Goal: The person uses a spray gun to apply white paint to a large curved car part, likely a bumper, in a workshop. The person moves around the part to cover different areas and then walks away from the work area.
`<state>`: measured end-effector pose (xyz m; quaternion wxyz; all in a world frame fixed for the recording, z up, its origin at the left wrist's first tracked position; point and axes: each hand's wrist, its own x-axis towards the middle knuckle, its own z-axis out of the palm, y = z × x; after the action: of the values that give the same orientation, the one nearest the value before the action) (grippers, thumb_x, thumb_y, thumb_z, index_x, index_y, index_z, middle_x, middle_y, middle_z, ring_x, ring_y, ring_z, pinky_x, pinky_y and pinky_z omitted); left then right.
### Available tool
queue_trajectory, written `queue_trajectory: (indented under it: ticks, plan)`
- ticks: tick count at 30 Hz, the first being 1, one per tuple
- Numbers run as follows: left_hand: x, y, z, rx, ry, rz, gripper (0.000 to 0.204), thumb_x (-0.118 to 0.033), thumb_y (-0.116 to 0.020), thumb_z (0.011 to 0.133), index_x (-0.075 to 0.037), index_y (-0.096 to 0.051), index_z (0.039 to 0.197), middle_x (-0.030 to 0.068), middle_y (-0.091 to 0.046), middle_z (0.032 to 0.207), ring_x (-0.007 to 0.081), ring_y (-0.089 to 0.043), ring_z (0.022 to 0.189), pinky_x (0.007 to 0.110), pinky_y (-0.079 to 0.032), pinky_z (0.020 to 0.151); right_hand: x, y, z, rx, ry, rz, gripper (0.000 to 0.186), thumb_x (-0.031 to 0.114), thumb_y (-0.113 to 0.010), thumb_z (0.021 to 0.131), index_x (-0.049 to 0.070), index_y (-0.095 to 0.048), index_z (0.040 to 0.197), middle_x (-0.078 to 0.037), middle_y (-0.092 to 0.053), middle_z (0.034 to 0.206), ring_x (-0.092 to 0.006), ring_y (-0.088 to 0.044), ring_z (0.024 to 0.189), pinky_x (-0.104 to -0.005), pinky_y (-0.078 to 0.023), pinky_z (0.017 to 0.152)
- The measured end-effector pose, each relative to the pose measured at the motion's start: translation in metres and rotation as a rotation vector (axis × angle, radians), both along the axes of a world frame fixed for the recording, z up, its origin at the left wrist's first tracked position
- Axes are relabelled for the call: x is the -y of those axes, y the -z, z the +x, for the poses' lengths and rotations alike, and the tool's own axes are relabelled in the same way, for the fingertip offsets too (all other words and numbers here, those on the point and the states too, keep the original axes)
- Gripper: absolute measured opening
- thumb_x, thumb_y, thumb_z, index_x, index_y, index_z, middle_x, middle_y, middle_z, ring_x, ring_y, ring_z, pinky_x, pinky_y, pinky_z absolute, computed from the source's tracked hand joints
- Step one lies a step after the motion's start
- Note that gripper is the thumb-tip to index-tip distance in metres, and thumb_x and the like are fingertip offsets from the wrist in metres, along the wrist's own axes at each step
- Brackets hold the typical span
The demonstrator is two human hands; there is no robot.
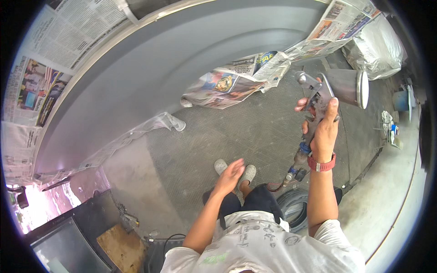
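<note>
My right hand (323,129), with a red watch on the wrist, is wrapped round the grip of a metal spray gun (314,93). The gun's cylindrical cup (348,86) points out to the right, and blue fittings (304,148) sit below the grip, with a hose running down from them. My left hand (228,177) hangs low over my shoes, holding nothing, its fingers loosely extended. Across the top and left stands a grey curved panel (136,59), its edges covered with taped newspaper (232,82) and clear film.
A silver-wrapped bundle (375,48) lies at the upper right. Items on a ledge (391,132) line the right wall. A coiled hose (293,204) lies by my legs. A dark-framed object (68,243) and a stained board (120,248) are at the lower left. The floor (191,141) is textured.
</note>
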<state>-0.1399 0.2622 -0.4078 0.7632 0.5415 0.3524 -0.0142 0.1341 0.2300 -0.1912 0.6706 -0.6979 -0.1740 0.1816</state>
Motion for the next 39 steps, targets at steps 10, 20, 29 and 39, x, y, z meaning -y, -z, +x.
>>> queue_trajectory:
  ticks: [10,20,29,39]
  plan:
    - [-0.057,-0.125,0.025,0.526,-0.209,-0.197,0.027,-0.013,-0.063,0.104,0.000,-0.062,0.128,0.0045,-0.067,0.120,0.0116,-0.062,0.113,0.030,-0.049,0.101,-0.067,-0.017,-0.097,-0.194,-0.533,0.016,0.057,0.045,-0.041,0.112,-0.003,-0.060,0.136,-0.010,-0.070,0.094,-0.0125,-0.064,0.078,-0.0234,-0.050,0.057]
    - [-0.060,-0.122,0.000,0.497,-0.413,0.043,0.010,-0.005,-0.071,0.098,0.002,-0.065,0.101,-0.0030,-0.062,0.102,0.0042,-0.055,0.094,0.023,-0.046,0.085,-0.098,-0.033,-0.130,-0.273,-0.745,0.138,0.051,0.040,-0.044,0.112,-0.002,-0.061,0.136,-0.006,-0.069,0.092,-0.0131,-0.063,0.081,-0.0284,-0.052,0.075]
    - [-0.049,-0.124,0.116,0.528,-0.066,0.018,0.021,-0.011,-0.074,0.096,0.006,-0.075,0.107,0.0013,-0.072,0.088,0.0054,-0.060,0.080,0.024,-0.052,0.074,-0.042,-0.029,-0.052,-0.051,-0.257,0.025,0.064,0.055,-0.037,0.110,-0.001,-0.064,0.125,-0.009,-0.071,0.090,-0.0153,-0.068,0.078,-0.0224,-0.046,0.047]
    - [-0.043,-0.130,0.202,0.612,0.160,-0.166,0.019,-0.014,-0.075,0.095,0.004,-0.077,0.102,0.0040,-0.075,0.091,0.0095,-0.067,0.081,0.028,-0.057,0.076,-0.012,-0.042,0.002,0.039,0.127,0.011,0.066,0.057,-0.037,0.109,-0.002,-0.065,0.118,-0.010,-0.071,0.087,-0.0163,-0.068,0.075,-0.0258,-0.045,0.045]
